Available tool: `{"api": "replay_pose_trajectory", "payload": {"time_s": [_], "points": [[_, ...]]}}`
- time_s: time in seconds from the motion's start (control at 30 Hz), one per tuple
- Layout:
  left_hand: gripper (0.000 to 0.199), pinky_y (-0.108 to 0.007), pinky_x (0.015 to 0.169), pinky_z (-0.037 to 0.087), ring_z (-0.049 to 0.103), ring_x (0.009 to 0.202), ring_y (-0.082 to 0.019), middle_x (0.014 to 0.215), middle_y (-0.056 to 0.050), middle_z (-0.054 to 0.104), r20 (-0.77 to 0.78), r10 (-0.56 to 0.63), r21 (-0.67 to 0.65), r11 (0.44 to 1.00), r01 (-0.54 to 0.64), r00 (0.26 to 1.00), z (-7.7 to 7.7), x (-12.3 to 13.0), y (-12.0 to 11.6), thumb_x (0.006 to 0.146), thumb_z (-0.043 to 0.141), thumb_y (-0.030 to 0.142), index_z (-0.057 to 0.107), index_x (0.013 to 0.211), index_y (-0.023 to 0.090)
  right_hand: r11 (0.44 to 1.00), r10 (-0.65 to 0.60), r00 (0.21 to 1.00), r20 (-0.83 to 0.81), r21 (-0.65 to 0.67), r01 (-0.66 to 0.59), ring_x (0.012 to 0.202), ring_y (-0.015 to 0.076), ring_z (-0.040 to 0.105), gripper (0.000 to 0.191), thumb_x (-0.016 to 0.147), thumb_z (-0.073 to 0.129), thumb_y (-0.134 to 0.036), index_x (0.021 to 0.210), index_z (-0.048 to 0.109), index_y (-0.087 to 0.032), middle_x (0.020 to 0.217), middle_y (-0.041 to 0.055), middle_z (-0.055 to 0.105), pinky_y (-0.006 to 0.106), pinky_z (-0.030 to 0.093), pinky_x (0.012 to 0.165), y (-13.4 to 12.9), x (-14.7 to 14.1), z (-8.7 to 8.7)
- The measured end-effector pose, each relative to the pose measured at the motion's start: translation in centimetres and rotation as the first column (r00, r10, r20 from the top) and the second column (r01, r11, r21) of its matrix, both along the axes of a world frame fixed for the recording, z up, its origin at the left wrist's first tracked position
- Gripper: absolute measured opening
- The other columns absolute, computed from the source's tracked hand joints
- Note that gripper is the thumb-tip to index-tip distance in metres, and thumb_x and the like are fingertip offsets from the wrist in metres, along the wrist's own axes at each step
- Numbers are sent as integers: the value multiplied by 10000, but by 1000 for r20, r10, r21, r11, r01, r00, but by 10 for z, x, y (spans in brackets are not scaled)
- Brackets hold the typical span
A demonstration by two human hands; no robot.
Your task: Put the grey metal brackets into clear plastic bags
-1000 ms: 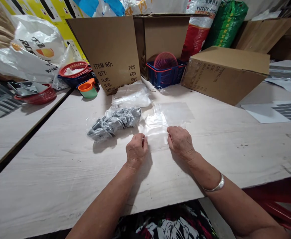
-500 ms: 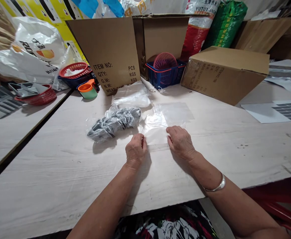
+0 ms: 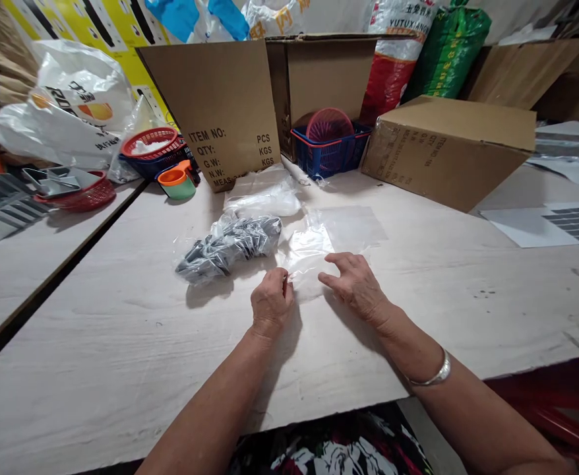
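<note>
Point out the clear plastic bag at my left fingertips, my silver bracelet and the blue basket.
Clear plastic bag (image 3: 308, 264): head view, middle of its sheet.
Silver bracelet (image 3: 442, 373): head view, its outer band.
Blue plastic basket (image 3: 330, 159): head view, its front wall.

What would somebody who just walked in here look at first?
Probably the shiny clear plastic bag, bright in the middle of the table, with the left hand pinching its near edge and the right hand beside it. Then maybe the bag of dark things to its left, and the big cardboard box at the back right.
</note>
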State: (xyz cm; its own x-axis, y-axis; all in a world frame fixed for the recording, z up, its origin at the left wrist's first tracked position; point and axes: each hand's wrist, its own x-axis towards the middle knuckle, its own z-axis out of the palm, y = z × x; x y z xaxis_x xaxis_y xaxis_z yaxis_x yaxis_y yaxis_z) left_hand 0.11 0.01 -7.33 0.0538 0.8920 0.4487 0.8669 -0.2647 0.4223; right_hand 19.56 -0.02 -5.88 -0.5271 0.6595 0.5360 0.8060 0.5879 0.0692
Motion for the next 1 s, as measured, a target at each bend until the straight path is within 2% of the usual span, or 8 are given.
{"api": "replay_pose_trajectory", "payload": {"time_s": [0.13,0.23,0.43,0.57,0.77,1.0], "points": [[157,-267,615,389,554,679,-170,731,-45,611,-3,11,5,1000,-11,1000,-2,-1,1,798,411,206,564,785,171,995,-102,993,55,-3,102,847,205,421,221,757,507,-78,870,643,-210,990,105,554,320,264,676,-1,1,2],[151,-269,622,398,563,691,-174,742,-46,616,-3,20,15,1000,-20,1000,-3,-1,1,793,417,198,566,800,173,996,-84,993,88,-28,87,789,185,412,206,783,503,-101,882,643,-217,896,87,564,307,244,655,-2,-1,2],[162,-277,647,418,579,711,-181,783,-60,633,5,25,14,1000,-25,1000,-6,0,1,795,450,206,574,884,153,999,-35,994,107,-32,38,711,156,418,286,819,458,-106,1039,585,-239,790,46,561,295,228,631,-4,-4,5],[163,-275,642,418,579,697,-180,769,-57,630,2,24,-4,1000,-24,1000,-5,0,1,781,478,208,577,895,147,1000,-6,995,104,-5,6,665,140,419,257,814,442,-78,972,596,-208,727,28,561,290,228,616,-4,-6,7],[178,-276,637,415,578,690,-179,757,-56,627,8,28,-5,1000,-28,1000,-4,1,0,811,462,261,580,883,151,997,40,997,59,60,-44,759,160,451,248,779,456,-61,921,610,-193,888,71,596,294,258,649,-2,-6,2],[195,-283,639,419,578,685,-185,739,-54,620,11,42,-12,999,-42,999,-4,1,1,799,478,283,574,906,150,999,-14,998,56,49,12,910,210,450,219,809,474,-106,922,618,-226,1074,111,546,315,281,691,-3,-6,0]]}}
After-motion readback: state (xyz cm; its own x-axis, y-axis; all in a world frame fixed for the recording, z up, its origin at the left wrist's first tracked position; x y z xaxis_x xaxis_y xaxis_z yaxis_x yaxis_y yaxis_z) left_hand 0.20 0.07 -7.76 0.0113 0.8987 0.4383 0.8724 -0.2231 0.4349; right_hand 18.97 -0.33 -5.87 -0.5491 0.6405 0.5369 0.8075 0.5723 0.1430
